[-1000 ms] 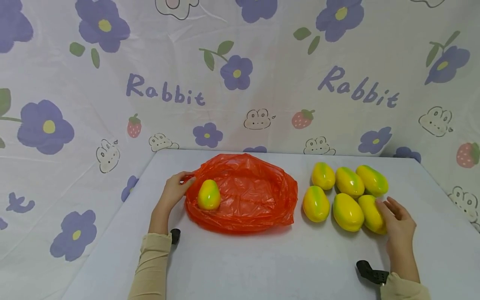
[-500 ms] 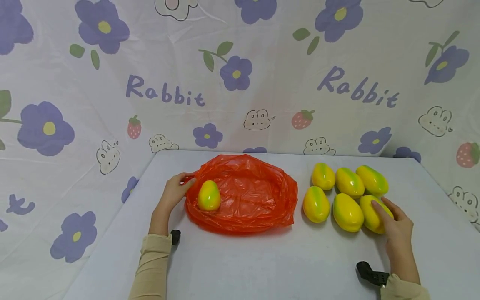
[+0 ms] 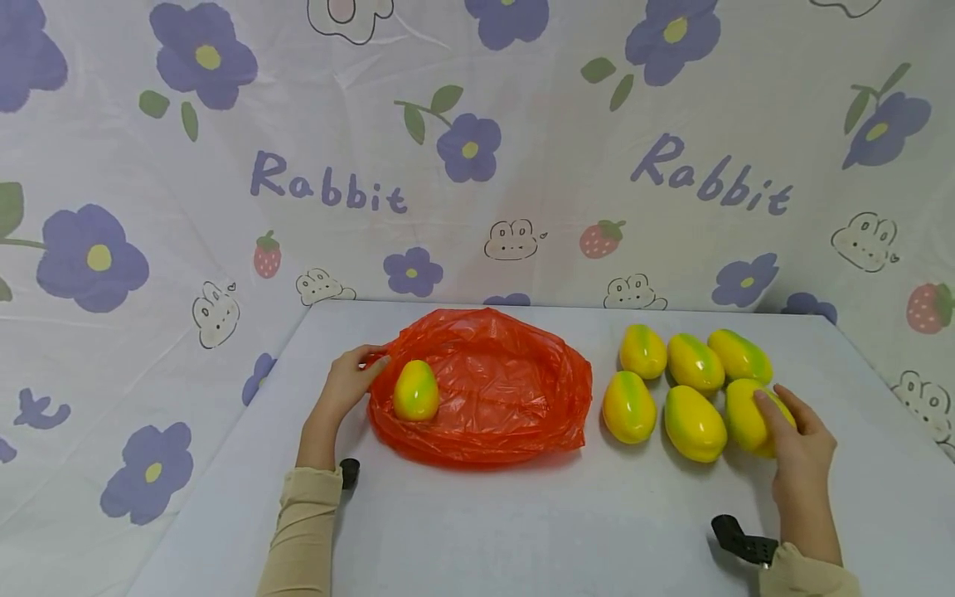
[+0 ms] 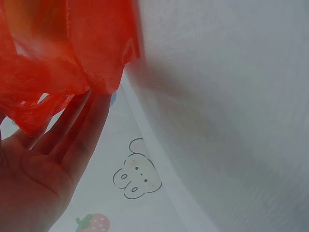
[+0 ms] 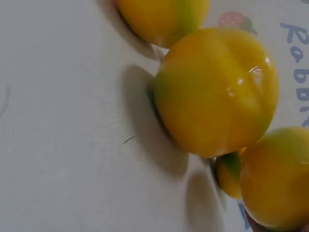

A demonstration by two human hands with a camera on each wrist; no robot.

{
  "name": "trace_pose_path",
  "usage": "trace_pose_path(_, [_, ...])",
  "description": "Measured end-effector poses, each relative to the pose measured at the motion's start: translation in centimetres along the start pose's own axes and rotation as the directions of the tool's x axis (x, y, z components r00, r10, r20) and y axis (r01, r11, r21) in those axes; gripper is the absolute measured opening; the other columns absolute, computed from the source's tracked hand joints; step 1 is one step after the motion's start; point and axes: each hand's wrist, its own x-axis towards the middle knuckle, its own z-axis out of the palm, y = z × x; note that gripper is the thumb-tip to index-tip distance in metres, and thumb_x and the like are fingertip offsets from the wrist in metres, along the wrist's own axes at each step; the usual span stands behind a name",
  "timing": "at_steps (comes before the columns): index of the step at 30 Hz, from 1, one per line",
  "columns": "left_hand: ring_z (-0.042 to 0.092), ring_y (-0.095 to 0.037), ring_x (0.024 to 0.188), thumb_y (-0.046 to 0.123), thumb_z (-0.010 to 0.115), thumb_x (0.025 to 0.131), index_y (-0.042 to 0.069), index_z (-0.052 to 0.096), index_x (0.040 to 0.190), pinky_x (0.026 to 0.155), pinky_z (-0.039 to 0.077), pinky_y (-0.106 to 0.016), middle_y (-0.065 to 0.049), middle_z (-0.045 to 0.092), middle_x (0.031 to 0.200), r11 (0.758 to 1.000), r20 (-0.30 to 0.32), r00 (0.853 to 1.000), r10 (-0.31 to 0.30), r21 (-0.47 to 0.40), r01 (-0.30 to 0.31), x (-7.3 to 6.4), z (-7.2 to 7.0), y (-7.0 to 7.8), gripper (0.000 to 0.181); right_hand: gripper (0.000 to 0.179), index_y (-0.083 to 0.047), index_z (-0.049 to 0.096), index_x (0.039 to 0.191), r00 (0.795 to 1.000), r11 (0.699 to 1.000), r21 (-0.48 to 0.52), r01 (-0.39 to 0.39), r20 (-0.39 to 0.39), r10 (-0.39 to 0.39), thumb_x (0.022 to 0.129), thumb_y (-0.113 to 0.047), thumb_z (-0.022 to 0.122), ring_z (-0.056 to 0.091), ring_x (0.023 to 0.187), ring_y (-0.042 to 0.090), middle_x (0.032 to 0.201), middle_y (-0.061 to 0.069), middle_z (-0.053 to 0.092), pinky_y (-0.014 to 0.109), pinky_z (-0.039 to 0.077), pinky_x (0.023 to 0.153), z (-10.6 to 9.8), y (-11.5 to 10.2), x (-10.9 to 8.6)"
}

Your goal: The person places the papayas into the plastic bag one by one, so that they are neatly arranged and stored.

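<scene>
On the left, my left hand (image 3: 347, 383) pinches the left rim of a red plastic bag (image 3: 485, 444), which lies spread wide with its mouth facing up. In the left wrist view, fingers (image 4: 72, 137) extend long behind the red film. One yellow-green mango (image 3: 416, 391) sits inside the bag at its left end. Over on the right, my right hand (image 3: 804, 452) grips another mango (image 3: 749, 417) between thumb and fingers. That same mango (image 5: 277, 179) shows at the lower right of the right wrist view, close to a neighbouring mango (image 5: 215, 92); most of the hand is hidden there.
Several more mangoes (image 3: 695, 423) stand in two rows right of the bag. They rest on a white table (image 3: 537, 522), backed by a flower-and-rabbit cloth (image 3: 552, 149). A black wrist device (image 3: 742, 543) juts out beside the right forearm.
My right hand has closed its thumb and fingers round the front right mango and shifted it slightly up and right, away from its neighbour. The left hand and bag stay put.
</scene>
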Motion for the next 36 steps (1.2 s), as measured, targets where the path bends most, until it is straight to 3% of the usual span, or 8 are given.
trace_pose_path(5, [0.051,-0.033,0.125,0.036,0.051,0.100,0.013,0.050,0.141,0.103,0.050,-0.047,-0.016,0.051,0.143,1.000,-0.001,1.000,-0.002,0.001,0.002,0.1,0.0,-0.1,0.046,0.065,-0.033,0.050,0.142,0.999,0.996,0.081,0.031,-0.037,-0.028,0.082,-0.046,0.073,0.030,0.139,0.004,0.158,-0.014,0.031,0.019,0.020,0.121,0.4,-0.8,-0.2])
trace_pose_path(13, [0.051,-0.033,0.125,0.036,0.051,0.100,0.013,0.050,0.141,0.103,0.050,-0.047,-0.016,0.051,0.142,1.000,-0.005,1.000,-0.005,0.000,0.005,0.1,0.0,0.0,0.047,0.064,-0.031,0.053,0.140,0.998,0.987,0.153,0.057,-0.026,-0.054,0.081,-0.043,0.076,0.036,0.128,0.002,0.154,-0.013,0.036,0.017,0.026,0.119,1.9,-2.2,-1.0])
trace_pose_path(16, [0.051,-0.033,0.125,0.036,0.051,0.100,0.013,0.050,0.141,0.103,0.050,-0.047,-0.016,0.051,0.142,1.000,-0.005,1.000,-0.006,0.001,0.006,0.1,0.0,0.0,0.047,0.064,-0.031,0.054,0.139,0.997,0.985,0.156,0.074,-0.013,-0.073,0.081,-0.043,0.076,0.037,0.128,0.002,0.153,-0.012,0.038,0.018,0.027,0.118,2.7,-2.5,-1.3])
trace_pose_path(25, [0.053,-0.033,0.123,0.035,0.051,0.101,0.014,0.050,0.141,0.102,0.052,-0.046,-0.016,0.051,0.142,1.000,-0.007,1.000,-0.002,0.002,0.002,0.0,0.1,0.0,0.046,0.062,-0.028,0.051,0.142,0.991,0.982,0.158,0.106,0.067,-0.117,0.085,-0.040,0.072,0.025,0.147,0.008,0.158,-0.011,0.032,0.025,0.021,0.123,5.3,-3.4,-2.1])
trace_pose_path(36, [0.055,-0.033,0.120,0.033,0.051,0.101,0.013,0.051,0.140,0.099,0.053,-0.045,-0.017,0.052,0.142,1.000,-0.008,1.000,0.020,0.007,-0.020,0.0,0.1,0.1,0.045,0.061,-0.029,0.048,0.144,0.970,0.987,0.041,0.158,0.183,-0.162,0.089,-0.045,0.067,0.025,0.148,0.013,0.159,-0.009,0.031,0.029,0.022,0.124,9.7,-3.6,-3.6])
